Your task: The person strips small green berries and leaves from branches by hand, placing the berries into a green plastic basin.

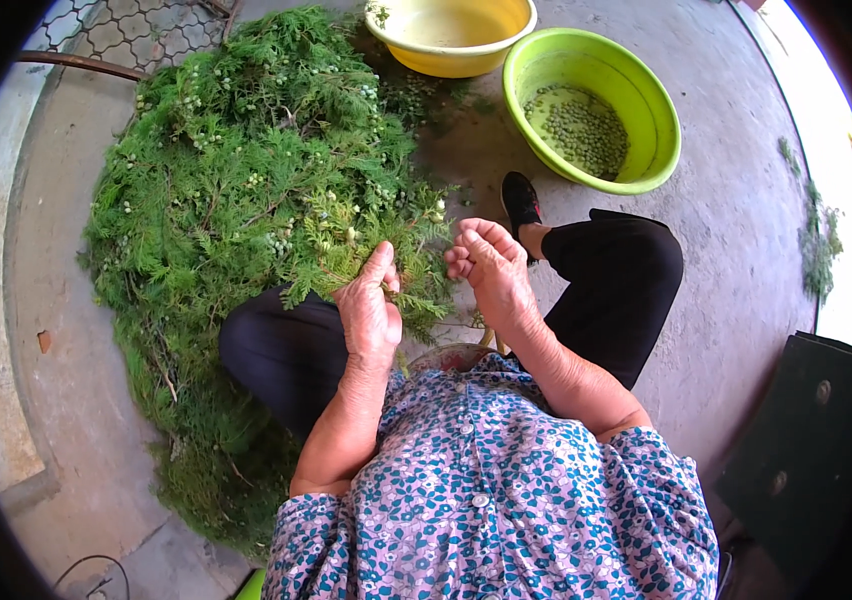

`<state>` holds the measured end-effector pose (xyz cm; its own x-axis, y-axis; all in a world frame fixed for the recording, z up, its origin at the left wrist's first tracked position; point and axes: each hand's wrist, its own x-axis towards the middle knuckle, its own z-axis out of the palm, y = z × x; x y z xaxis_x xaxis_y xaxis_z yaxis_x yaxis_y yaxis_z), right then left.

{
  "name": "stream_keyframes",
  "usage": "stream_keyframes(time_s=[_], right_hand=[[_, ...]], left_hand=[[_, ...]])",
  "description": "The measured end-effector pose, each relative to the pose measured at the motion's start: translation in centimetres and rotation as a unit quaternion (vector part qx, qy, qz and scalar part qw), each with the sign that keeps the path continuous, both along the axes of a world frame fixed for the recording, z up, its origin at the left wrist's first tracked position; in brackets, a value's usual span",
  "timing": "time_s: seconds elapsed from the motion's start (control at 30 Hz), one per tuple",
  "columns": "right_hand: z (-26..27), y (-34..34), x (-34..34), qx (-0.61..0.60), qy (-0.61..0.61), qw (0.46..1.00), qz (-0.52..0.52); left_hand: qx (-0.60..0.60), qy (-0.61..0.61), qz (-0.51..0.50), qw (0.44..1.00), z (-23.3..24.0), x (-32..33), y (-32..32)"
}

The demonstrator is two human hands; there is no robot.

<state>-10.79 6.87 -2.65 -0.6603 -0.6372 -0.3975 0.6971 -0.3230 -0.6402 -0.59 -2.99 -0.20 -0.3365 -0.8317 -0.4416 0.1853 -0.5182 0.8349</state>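
My left hand (372,300) is closed around a leafy conifer sprig (351,255) bearing pale green cones, thumb on top. Just right of the sprig's tips, my right hand (492,262) has its fingers curled with the thumb against them; whether something small is between them cannot be told. A large heap of green conifer branches (246,172) with small bluish-green cones lies on the floor to the left, against my leg. Beyond my right hand stands a lime-green plastic basin (651,135) with many small round green cones (579,131) on its bottom.
A yellow plastic basin (456,52) stands left of the green one, a bit of foliage on its rim. Between my legs is part of a round container (452,356). Loose sprigs (820,247) lie at the right, near a dark panel (801,450). A curved rusty bar (84,64) is upper left.
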Motion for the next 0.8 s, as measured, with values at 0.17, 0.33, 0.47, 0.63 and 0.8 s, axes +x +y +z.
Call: stream_keyframes(time_s=[0.17,0.33,0.47,0.63,0.8], right_hand=[[-0.4,-0.7,-1.5,-0.017,-0.026,0.999,-0.019],[-0.1,-0.9,-2.0,0.041,0.021,0.998,0.046],[0.2,-1.2,-1.5,0.112,0.063,0.992,-0.002],[-1.2,-1.4,-1.8,0.144,0.067,0.983,-0.088],[-3.2,0.9,-5.1,0.016,0.014,0.992,-0.125]], left_hand=[[-0.015,-0.045,-0.062,0.997,0.2,0.4,0.4],[-0.007,-0.097,-0.092,0.991,1.1,0.2,0.8],[-0.002,-0.117,-0.09,0.989,1.6,0.2,1.2],[-0.062,-0.09,-0.1,0.989,1.1,-0.6,2.5],[-0.044,-0.059,-0.078,0.994,-0.6,0.7,1.1]])
